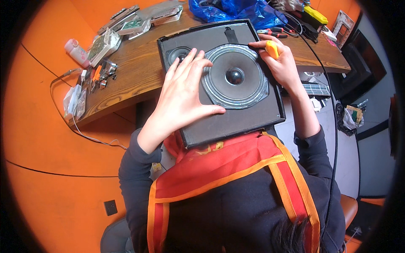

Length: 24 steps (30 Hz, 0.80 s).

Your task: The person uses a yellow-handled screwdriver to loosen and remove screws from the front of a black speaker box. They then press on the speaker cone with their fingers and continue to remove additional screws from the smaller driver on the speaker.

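Observation:
A black loudspeaker cabinet (202, 122) leans between my lap and the front edge of the wooden table. In its face sit a large round woofer (219, 84) and a small tweeter (174, 54) at the upper left. My left hand (181, 86) lies over the woofer's left side with fingers and thumb spread, holding nothing. At the woofer's upper right rim, my right hand (278, 59) is closed round a yellow-handled tool (271, 49). The tool's working end is hidden, so its kind cannot be told. Right fingertips reach the cabinet near the rim.
On the wooden table (139, 71) lie a blue plastic bag (240, 12), red-handled pliers (276, 32) and circuit boards (103, 45). A pink-and-white bottle (76, 51) stands at the left near small tools (101, 74). A black cable (327, 84) hangs down at the right.

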{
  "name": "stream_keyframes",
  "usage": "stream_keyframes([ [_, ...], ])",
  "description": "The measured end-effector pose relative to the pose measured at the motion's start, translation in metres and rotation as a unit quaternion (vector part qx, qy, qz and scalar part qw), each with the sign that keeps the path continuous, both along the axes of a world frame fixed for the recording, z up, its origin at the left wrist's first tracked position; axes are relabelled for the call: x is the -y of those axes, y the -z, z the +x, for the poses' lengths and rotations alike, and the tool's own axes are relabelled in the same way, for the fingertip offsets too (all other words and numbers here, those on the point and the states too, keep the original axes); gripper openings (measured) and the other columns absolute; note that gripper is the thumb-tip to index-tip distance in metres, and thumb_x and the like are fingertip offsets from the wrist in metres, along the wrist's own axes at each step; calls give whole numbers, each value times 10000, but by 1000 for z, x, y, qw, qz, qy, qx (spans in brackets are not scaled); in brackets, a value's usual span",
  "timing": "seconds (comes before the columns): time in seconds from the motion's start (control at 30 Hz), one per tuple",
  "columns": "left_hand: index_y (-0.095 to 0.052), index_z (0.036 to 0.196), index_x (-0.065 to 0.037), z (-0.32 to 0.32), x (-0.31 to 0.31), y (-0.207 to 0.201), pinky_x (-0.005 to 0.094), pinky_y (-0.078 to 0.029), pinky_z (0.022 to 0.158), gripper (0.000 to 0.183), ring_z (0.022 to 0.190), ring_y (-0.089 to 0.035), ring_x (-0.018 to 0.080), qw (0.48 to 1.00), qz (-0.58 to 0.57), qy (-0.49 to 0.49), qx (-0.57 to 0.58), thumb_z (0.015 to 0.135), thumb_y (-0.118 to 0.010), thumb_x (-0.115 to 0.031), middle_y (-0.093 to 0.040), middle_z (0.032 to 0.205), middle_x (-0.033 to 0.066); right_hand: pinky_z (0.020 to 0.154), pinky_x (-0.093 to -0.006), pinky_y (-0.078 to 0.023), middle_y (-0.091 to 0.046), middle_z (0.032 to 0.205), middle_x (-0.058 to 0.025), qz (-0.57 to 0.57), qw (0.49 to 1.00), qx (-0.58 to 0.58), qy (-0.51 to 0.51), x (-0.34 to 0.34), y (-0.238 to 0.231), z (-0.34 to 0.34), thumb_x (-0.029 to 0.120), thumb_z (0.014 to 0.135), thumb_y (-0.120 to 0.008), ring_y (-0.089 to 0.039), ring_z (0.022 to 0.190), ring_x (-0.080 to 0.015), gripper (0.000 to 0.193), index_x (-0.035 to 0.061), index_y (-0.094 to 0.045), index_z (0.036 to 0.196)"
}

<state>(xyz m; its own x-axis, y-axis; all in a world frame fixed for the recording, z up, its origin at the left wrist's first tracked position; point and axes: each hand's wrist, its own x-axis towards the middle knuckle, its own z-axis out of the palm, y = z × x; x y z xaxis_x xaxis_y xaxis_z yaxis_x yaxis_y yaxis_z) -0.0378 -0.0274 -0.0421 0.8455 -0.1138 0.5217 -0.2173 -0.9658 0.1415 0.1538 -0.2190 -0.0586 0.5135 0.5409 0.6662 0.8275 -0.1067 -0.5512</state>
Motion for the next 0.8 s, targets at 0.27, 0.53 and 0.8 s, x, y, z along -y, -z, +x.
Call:
stream_keyframes([
  [0.27,-458,1157,-97,1,-1,1,481,-189,1106,800,1346,-272,345,1000,2,1,-2,551,-819,-474,-380,1390,195,924,-327,-418,-581,1141,-176,9,1000,-16,2,0,0,-1,61,780,-558,-551,1092,-261,249,95,-701,981],
  [0.53,-456,1152,-101,2,-2,3,482,-186,1107,796,1352,-263,339,1000,9,0,-1,551,-816,-481,-375,1396,190,929,-328,-415,-582,1147,-176,4,1000,-4,4,1,1,0,69,789,-562,-554,1091,-264,244,97,-700,989],
  [0.8,-450,1151,-97,1,-1,4,478,-190,1107,803,1354,-258,334,1000,8,-8,7,554,-810,-495,-387,1392,173,964,-320,-377,-592,1175,-157,-13,999,-46,-12,5,1,-3,83,852,-539,-533,1136,-240,235,52,-662,1050],
])
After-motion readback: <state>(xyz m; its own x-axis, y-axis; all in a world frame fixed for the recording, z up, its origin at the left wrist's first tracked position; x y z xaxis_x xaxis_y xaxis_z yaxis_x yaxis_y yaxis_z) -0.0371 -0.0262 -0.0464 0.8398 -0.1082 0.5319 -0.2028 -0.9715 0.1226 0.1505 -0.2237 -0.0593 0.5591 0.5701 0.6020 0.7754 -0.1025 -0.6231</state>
